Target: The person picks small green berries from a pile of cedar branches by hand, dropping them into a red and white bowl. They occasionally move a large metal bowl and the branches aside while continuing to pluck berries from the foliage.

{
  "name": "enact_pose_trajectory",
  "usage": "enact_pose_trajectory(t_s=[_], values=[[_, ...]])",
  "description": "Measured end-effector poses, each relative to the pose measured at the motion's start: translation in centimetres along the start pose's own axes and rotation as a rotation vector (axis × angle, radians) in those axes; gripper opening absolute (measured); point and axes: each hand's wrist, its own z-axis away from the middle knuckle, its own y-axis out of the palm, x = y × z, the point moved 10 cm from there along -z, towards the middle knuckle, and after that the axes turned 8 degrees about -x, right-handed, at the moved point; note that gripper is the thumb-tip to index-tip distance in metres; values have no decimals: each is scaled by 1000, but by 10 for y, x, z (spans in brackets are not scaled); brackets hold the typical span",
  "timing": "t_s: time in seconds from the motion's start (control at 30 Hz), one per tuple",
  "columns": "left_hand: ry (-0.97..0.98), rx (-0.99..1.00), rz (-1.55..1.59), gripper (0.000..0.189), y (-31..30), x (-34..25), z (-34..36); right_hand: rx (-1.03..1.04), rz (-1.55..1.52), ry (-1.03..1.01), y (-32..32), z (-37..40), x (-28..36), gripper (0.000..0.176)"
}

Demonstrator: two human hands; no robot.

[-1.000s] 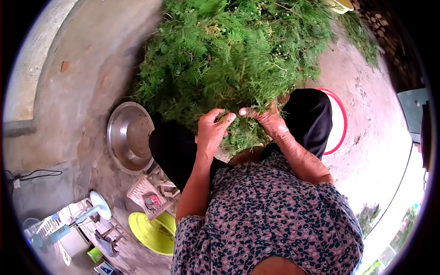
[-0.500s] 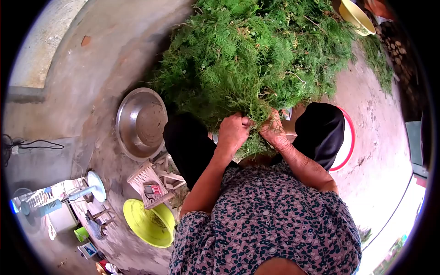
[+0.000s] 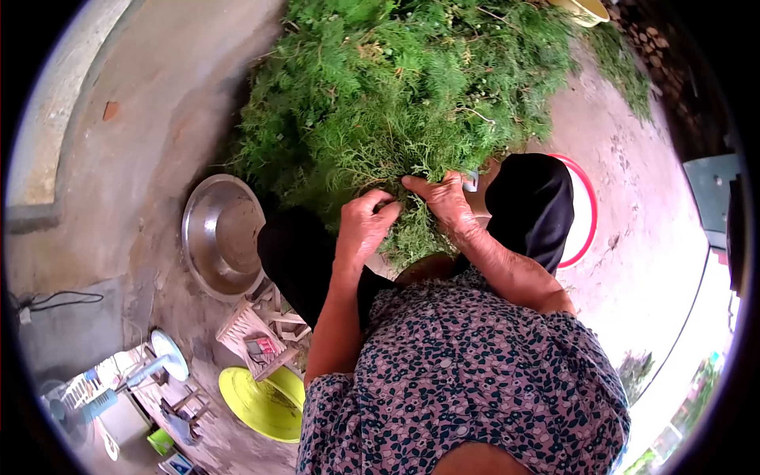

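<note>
A big heap of green feathery branches (image 3: 412, 87) fills the top middle of the view and reaches down between my knees. At its lower edge, my left hand (image 3: 367, 226) has thumb and forefinger bent close together against the greenery; whatever is between them is too small to make out. Close beside it on the right, my right hand (image 3: 445, 202) pinches a green sprig, thumb pointing left. More loose sprigs (image 3: 416, 229) hang below and between both hands, over my lap.
A metal basin (image 3: 226, 237) stands left of my knee, with a small wooden chair (image 3: 249, 336) and a yellow-green basin (image 3: 265, 404) below it. Right of my other knee is a red-rimmed basin (image 3: 590, 210). A pale yellow bowl (image 3: 586, 9) lies at the top right.
The view has shifted, so the heap sits further left and higher. My hands have drawn a little apart, and my right thumb now shows over the greenery.
</note>
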Motion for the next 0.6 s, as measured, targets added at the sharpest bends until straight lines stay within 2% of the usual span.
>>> enact_pose_trajectory(t_s=[0.03, 0.07, 0.1, 0.17, 0.2, 0.23, 0.27, 0.33, 0.4, 0.43, 0.47, 0.53, 0.6], values=[[-174, 66, 88, 14, 2, 4, 2, 64, -563, 663, 21, 16, -49, 14], [-349, 131, 172, 13, 6, 7, 7, 118, -1134, 1323, 57, 54, -59, 20], [-341, 141, 170, 13, 6, 6, 6, 66, -1030, 1567, 48, 63, -68, 37], [-482, 110, 722, 13, 14, 6, 8, 16, -1071, 1588, 55, 68, -84, 41], [-512, 106, 807, 12, 16, 8, 8, -23, -1115, 1606, 58, 73, -92, 46], [-481, 139, 972, 12, 21, 8, 4, -106, -1108, 1595, 47, 63, -95, 44], [-455, 177, 1136, 13, 26, 5, 0, -82, -1013, 1627, 32, 62, -98, 39], [-528, 248, 1305, 12, 40, -6, -7, -112, -1072, 1621, 38, 70, -100, 34], [-538, 320, 1312, 12, 57, -29, -14, -56, -915, 1723, 23, 77, -93, 30], [-524, 382, 1300, 12, 69, -49, -17, -66, -1025, 1742, 31, 83, -86, 28], [-546, 411, 1278, 15, 81, -67, -17, -76, -1136, 1754, 48, 95, -80, 26], [-586, 445, 1184, 18, 111, -91, -19, -55, -1131, 1749, 103, 132, -71, 26], [-643, 502, 1058, 22, 147, -109, -13, -241, -1309, 1711, 69, 97, -61, 22]])
